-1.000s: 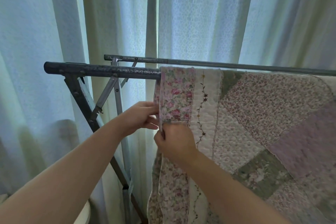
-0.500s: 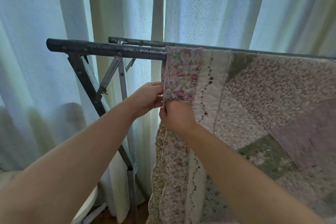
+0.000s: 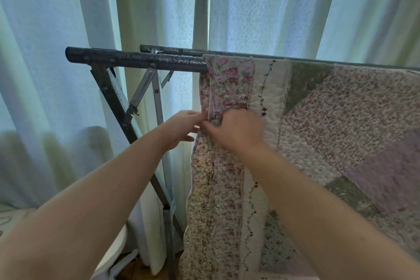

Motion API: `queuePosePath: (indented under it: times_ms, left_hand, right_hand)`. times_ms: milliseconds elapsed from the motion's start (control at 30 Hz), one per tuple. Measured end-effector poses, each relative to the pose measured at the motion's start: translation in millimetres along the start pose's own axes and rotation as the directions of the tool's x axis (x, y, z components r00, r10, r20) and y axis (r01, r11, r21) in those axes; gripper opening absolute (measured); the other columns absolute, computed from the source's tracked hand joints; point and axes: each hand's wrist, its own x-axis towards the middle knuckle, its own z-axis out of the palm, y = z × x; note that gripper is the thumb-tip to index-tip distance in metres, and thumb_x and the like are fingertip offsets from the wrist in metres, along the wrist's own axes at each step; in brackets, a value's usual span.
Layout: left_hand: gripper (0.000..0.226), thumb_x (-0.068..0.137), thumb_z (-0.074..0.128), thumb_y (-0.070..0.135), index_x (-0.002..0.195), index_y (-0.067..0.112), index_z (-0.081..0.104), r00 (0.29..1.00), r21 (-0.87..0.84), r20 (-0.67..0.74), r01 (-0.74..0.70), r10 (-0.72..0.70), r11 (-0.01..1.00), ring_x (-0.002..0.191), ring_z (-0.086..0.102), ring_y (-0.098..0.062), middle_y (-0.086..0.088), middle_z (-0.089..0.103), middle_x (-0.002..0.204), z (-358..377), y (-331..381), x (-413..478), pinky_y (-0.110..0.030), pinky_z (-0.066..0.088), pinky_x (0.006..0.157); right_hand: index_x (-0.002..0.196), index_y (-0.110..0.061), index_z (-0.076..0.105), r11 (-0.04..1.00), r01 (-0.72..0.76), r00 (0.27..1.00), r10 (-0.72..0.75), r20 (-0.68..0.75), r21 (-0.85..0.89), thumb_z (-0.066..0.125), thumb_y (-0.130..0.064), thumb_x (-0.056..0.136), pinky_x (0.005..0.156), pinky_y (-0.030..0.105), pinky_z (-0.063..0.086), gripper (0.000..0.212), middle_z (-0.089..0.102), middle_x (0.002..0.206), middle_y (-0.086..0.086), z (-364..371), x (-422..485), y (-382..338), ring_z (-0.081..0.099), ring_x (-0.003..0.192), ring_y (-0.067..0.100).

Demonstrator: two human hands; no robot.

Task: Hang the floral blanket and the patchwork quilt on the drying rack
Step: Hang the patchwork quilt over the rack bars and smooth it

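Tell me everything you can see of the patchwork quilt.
The patchwork quilt is quilted cloth pieced from small-flowered pink, lilac and green patches, with a rose-print border and a cream strip stitched with a vine. It hangs draped over the front bar of the drying rack, its scalloped left edge falling below the frame. The left hand and right hand pinch that edge.

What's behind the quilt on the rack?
The far rail and curtains show above the quilt. The near rail shows only left of it; the rest is covered. Lower down nothing behind shows.
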Motion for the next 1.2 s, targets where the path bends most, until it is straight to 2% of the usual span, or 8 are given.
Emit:
queuePosePath:
  times_ms: [133,233,433,633,800,967,1067,1200]
  left_hand:
    - [0.027,0.084,0.061,0.041,0.075,0.016,0.068,0.999,0.066,-0.016,-0.044,0.045,0.997,0.064,0.048,-0.012,0.003,0.058,0.072,-3,-1,1,-0.026,0.037,0.059]
    - [0.025,0.086,0.061,0.033,0.076,0.013,0.071,0.998,0.096,0.01,-0.057,0.056,0.994,0.055,0.055,-0.009,0.0,0.063,0.07,-5,4,5,-0.027,0.047,0.06]
    - [0.033,0.086,0.044,-0.003,0.063,0.007,0.066,0.997,0.035,0.053,-0.058,0.056,0.998,0.057,0.056,-0.016,-0.007,0.062,0.062,3,7,14,-0.024,0.048,0.056]
    - [0.032,0.086,0.034,-0.012,0.069,0.003,0.057,0.976,-0.213,0.217,0.028,0.019,0.977,0.053,0.055,-0.012,-0.007,0.056,0.063,8,4,17,-0.019,0.048,0.049]
    - [0.025,0.091,0.045,0.016,0.075,0.015,0.064,0.996,-0.077,0.091,0.018,-0.011,0.997,0.066,0.054,-0.013,0.002,0.06,0.071,9,11,13,-0.025,0.049,0.063]
    - [0.014,0.091,0.051,0.021,0.087,0.01,0.059,0.961,-0.327,-0.199,-0.251,0.193,0.911,0.066,0.056,-0.014,0.0,0.063,0.072,1,44,15,-0.026,0.047,0.061]
    - [0.016,0.091,0.051,0.015,0.083,0.007,0.062,0.954,-0.376,-0.19,-0.288,0.23,0.881,0.066,0.065,-0.013,-0.002,0.071,0.072,7,53,12,-0.024,0.054,0.061]
    - [0.023,0.093,0.047,0.015,0.095,-0.001,0.063,0.975,-0.472,-0.074,-0.22,0.21,0.854,0.091,0.063,-0.024,-0.016,0.066,0.1,11,48,7,-0.036,0.049,0.089]
  right_hand:
    - [0.054,-0.013,0.041,1.0,0.019,0.998,-0.019,0.067,0.0,0.047,-0.047,0.086,0.043,0.023,0.021,0.047,0.04,0.054,-0.003,4,1,-5,0.037,0.047,0.017]
    - [0.065,-0.013,0.056,0.99,0.043,0.991,-0.059,0.122,0.132,0.048,-0.034,0.087,0.048,0.026,0.027,0.032,0.043,0.056,-0.001,7,-3,-13,0.042,0.054,0.02]
    - [0.046,-0.015,0.042,0.908,0.128,0.96,-0.214,0.179,0.4,0.057,-0.017,0.077,0.041,0.022,0.022,0.035,0.033,0.041,-0.004,3,-10,-18,0.039,0.046,0.02]
    - [0.044,-0.015,0.036,0.872,0.119,0.959,-0.224,0.172,0.474,0.057,-0.013,0.078,0.044,0.027,0.025,0.04,0.039,0.043,0.002,5,-11,-19,0.039,0.046,0.02]
    - [0.062,-0.01,0.057,0.937,0.078,0.993,-0.103,0.057,0.341,0.053,-0.028,0.086,0.05,0.026,0.029,0.03,0.061,0.06,0.012,11,-20,-12,0.053,0.052,0.026]
    - [0.055,-0.016,0.043,0.96,-0.02,0.987,0.064,-0.149,0.278,0.055,-0.062,0.077,0.049,0.025,0.027,0.052,0.057,0.051,0.005,-13,-9,-6,0.047,0.046,0.022]
    - [0.058,-0.017,0.05,0.978,-0.034,0.986,0.066,-0.151,0.205,0.049,-0.065,0.077,0.049,0.026,0.029,0.052,0.063,0.059,0.007,-31,10,-6,0.058,0.056,0.025]
    - [0.069,-0.012,0.061,0.993,0.035,0.995,-0.023,-0.102,0.115,0.049,-0.048,0.084,0.051,0.027,0.027,0.04,0.066,0.069,0.01,-37,12,-17,0.061,0.064,0.028]
